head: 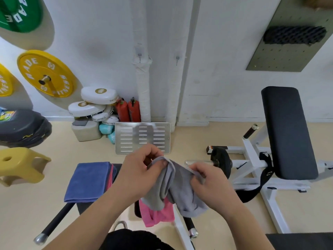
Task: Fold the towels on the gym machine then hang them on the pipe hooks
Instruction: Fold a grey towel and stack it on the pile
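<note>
A grey towel point(177, 188) hangs crumpled between both hands over the gym machine. My left hand point(139, 167) pinches its upper left edge and my right hand point(207, 179) grips its upper right edge. Under it lies a pink towel point(156, 212), bunched up. A folded blue towel point(88, 181) rests on the machine's black pad at the left, with a red towel edge point(110, 175) showing beneath it. Two small hooks point(139, 55) point(177, 58) are fixed on the white pipes on the wall ahead; nothing hangs on them.
A metal slotted plate point(142, 138) leans by the pipes, beside two red extinguishers point(128, 110) and white boxing pads point(97, 101). A yellow stool point(21, 165) stands at left. A white-framed bench with black pad point(286, 134) is at right. Weight plates point(46, 73) hang on the wall.
</note>
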A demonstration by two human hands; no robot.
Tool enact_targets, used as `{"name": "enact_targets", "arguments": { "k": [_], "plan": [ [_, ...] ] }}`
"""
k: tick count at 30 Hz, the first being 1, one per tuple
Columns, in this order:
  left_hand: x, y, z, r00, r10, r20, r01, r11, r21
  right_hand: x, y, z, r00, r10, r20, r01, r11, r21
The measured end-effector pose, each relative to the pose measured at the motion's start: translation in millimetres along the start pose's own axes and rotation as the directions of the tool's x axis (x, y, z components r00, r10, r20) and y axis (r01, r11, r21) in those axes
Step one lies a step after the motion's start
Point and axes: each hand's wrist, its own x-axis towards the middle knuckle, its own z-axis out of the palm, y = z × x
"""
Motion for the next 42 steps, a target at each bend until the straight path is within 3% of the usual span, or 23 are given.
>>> {"name": "enact_targets", "arguments": {
  "k": [5,13,18,22,27,32,35,40,42],
  "plan": [
    [9,-10,-26,0.975,-0.047,-0.218,0.042,0.999,-0.028,-2,22,-3,0.991,0.085,-0.105,-0.082,0.996,0.033],
    [20,-34,-51,0.913,-0.083,-0.400,0.111,0.993,0.047,-10,40,-10,0.943,0.274,-0.191,-0.219,0.939,0.264],
    [23,-42,-43,0.932,-0.161,-0.326,0.187,0.981,0.050,-10,43,5,0.877,0.441,-0.194,-0.244,0.754,0.610],
    [22,-41,-34,0.917,-0.299,-0.265,0.275,0.954,-0.122,-8,22,3,0.878,0.435,-0.200,-0.168,0.671,0.722],
    [4,-16,-2,0.947,-0.319,-0.046,0.311,0.942,-0.126,-10,-21,14,0.931,0.318,-0.177,-0.152,0.782,0.604],
    [-26,-7,32,0.984,-0.116,0.133,0.134,0.982,-0.135,-21,-38,36,0.984,0.180,-0.001,-0.162,0.887,0.432],
    [-38,-9,35,0.987,-0.057,0.153,0.073,0.992,-0.104,-25,-36,36,0.988,0.148,-0.049,-0.119,0.920,0.374],
    [-46,-9,34,0.997,-0.060,0.046,0.068,0.977,-0.204,-30,-43,32,0.952,0.248,-0.180,-0.091,0.790,0.606],
    [-46,-10,32,0.997,-0.057,0.043,0.064,0.976,-0.210,-31,-45,33,0.952,0.250,-0.178,-0.095,0.792,0.603]
  ]
}}
